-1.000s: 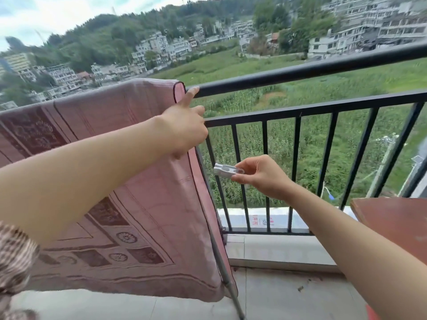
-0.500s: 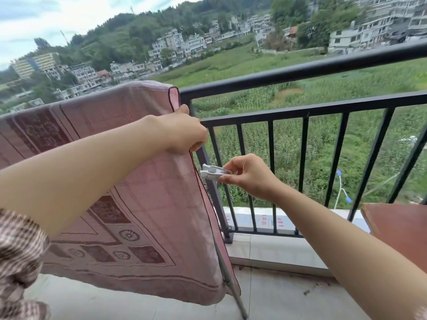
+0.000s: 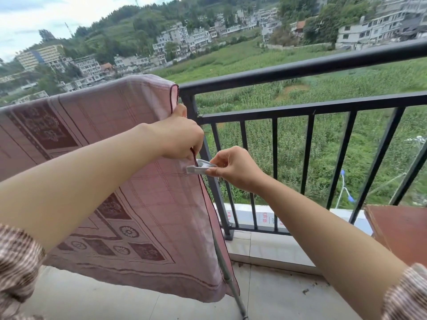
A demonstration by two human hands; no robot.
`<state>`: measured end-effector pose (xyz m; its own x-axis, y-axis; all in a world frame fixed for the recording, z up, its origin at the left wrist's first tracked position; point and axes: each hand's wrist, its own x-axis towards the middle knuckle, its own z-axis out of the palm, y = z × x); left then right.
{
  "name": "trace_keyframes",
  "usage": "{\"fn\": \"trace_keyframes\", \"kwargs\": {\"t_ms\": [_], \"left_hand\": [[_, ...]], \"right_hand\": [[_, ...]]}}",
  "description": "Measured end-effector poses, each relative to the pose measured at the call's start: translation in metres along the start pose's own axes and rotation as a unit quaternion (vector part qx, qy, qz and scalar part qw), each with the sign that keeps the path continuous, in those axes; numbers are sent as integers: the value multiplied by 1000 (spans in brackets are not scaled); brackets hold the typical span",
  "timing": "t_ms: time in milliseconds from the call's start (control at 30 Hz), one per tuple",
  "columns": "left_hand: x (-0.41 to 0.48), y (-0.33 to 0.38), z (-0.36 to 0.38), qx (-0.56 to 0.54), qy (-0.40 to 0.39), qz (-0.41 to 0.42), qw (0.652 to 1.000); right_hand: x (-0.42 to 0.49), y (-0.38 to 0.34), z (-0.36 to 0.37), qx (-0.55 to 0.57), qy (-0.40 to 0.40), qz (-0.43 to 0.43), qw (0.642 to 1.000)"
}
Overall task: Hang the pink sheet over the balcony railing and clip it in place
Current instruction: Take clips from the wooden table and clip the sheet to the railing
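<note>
The pink sheet (image 3: pixel 147 192) with dark red patterns hangs draped over the black balcony railing (image 3: pixel 300 70), covering its left part down to near the floor. My left hand (image 3: pixel 180 137) grips the sheet's right edge just below the top rail. My right hand (image 3: pixel 233 167) pinches a white clothes clip (image 3: pixel 199 167), whose jaws are spread and sit at the sheet's dark hem right under my left hand.
A reddish-brown table top (image 3: pixel 402 229) stands at the right by the railing. A thin grey pole (image 3: pixel 228 280) leans behind the sheet's lower right corner. The tiled balcony floor (image 3: pixel 277 301) runs below, with a low white ledge under the bars.
My right hand has carried the clip left to the sheet's edge. My left hand slid down from the top rail and now grips the hem.
</note>
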<state>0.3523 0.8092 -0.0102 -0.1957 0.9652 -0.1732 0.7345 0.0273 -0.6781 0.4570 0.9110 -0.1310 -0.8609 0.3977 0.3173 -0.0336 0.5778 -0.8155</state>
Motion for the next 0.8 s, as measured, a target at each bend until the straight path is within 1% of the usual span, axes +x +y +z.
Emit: {"fn": "trace_keyframes", "kwargs": {"t_ms": [200, 300, 400, 467, 600, 667, 733, 800], "left_hand": [[-3, 1, 3, -23, 38, 8, 999], [-3, 4, 4, -24, 53, 6, 998], [-3, 10, 5, -59, 68, -6, 996], [-3, 17, 7, -80, 103, -8, 991], [6, 46, 17, -133, 229, 3, 964], [17, 68, 25, -181, 270, 19, 945], [32, 96, 33, -231, 285, 40, 930], [49, 132, 40, -278, 272, 59, 919]], "right_hand": [[0, 7, 2, 38, -14, 12, 999], [-4, 10, 4, 44, 3, 19, 999], [-11, 13, 4, 74, 21, 41, 996], [-19, 17, 6, 92, 29, 60, 994], [-46, 37, 8, 82, 72, 121, 987], [-67, 53, 9, 79, 101, 166, 978], [-92, 69, 7, 66, 131, 213, 966], [-125, 86, 4, 54, 165, 262, 950]]}}
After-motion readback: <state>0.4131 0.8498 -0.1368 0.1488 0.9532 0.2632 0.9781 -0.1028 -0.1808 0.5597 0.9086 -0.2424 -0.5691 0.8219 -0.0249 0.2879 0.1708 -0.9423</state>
